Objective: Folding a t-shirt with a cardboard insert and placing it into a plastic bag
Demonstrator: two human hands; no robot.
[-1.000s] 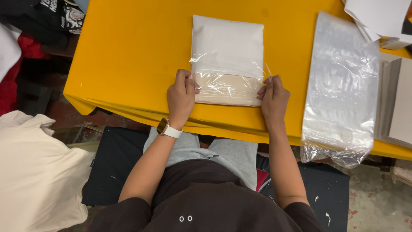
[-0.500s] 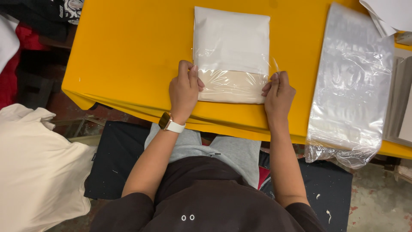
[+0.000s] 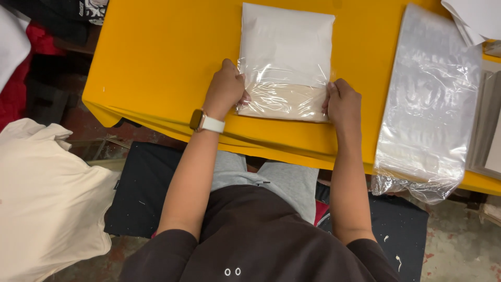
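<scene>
We see a flat, clear plastic bag holding a folded white garment (image 3: 286, 55) lying on the yellow table (image 3: 156, 57), its long axis running away from us, open end nearest. Our left hand (image 3: 225, 89) and right hand (image 3: 343, 102) each pinch a near corner of it.

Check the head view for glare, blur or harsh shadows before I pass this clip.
Head view: sharp, evenly lit, no motion blur on the left hand or right hand. Glare streaks cross the clear bag they grip and the stack of plastic bags. The yellow table shows only soft shadows; the floor below is dim.
</scene>
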